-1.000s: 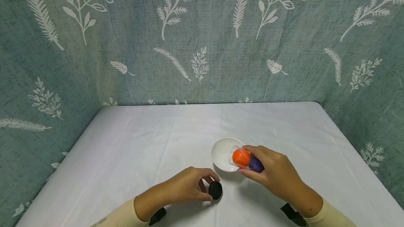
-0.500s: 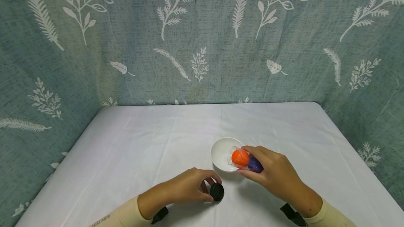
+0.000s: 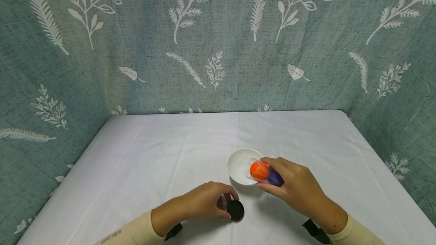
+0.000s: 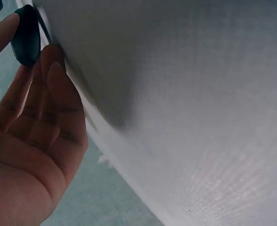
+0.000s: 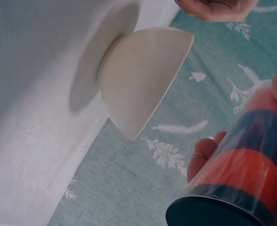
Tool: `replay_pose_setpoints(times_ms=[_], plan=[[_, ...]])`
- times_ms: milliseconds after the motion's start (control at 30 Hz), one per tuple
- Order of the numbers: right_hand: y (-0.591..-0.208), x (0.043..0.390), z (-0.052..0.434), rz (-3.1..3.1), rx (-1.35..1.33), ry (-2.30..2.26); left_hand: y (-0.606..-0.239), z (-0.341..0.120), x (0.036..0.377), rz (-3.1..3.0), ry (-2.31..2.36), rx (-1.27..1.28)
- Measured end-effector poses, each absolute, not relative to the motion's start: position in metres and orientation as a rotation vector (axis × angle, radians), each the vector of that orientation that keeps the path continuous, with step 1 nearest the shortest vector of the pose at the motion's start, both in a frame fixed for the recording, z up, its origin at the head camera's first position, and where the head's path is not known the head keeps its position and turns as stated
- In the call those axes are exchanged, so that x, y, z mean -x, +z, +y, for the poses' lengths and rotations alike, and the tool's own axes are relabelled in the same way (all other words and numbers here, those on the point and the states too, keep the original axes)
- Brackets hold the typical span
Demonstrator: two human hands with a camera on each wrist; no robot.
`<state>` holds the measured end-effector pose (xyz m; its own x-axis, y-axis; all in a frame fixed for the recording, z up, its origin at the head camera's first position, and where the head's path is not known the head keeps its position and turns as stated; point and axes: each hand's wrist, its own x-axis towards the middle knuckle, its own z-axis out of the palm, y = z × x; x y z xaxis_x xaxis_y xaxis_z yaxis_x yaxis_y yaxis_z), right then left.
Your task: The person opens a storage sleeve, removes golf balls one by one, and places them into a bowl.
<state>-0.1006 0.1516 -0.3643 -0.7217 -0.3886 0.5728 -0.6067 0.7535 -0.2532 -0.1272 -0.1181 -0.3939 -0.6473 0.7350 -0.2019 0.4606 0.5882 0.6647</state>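
Clear tube (image 3: 262, 171) holding an orange ball (image 3: 259, 170) and a blue ball (image 3: 274, 177) is gripped by the right hand (image 3: 293, 186), fingers curled round it, tilted with its mouth over the white bowl (image 3: 238, 165) on the tabletop (image 3: 163, 154). A black lid (image 3: 235, 210) is pinched by the left hand (image 3: 201, 202) against the cloth; it has shifted slightly nearer and rightward since a second ago.

Small dark lettering runs along my left sleeve (image 3: 114, 234), just behind my left hand (image 3: 201, 201), but it is too small and blurred for me to read. I see no other writing near my hands.
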Motion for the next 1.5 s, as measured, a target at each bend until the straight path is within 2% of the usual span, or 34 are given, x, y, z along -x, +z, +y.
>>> replay_pose_setpoints(times_ms=[467, 933, 1233, 1500], plan=[[-0.365, 0.101, 0.151, -2.443, -0.766, 0.593, -0.393, -0.116, 0.121, 2.512, 0.564, -0.993], [-0.366, 0.101, 0.152, -2.448, -0.769, 0.583, -0.384, -0.115, 0.118, 2.569, 0.557, -1.014], [-0.367, 0.103, 0.151, -2.42, -0.79, 0.559, -0.36, -0.116, 0.131, 2.661, 0.919, -0.911], [-0.367, 0.105, 0.153, -2.449, -0.779, 0.546, -0.354, -0.095, 0.136, 2.688, 1.289, -0.874]])
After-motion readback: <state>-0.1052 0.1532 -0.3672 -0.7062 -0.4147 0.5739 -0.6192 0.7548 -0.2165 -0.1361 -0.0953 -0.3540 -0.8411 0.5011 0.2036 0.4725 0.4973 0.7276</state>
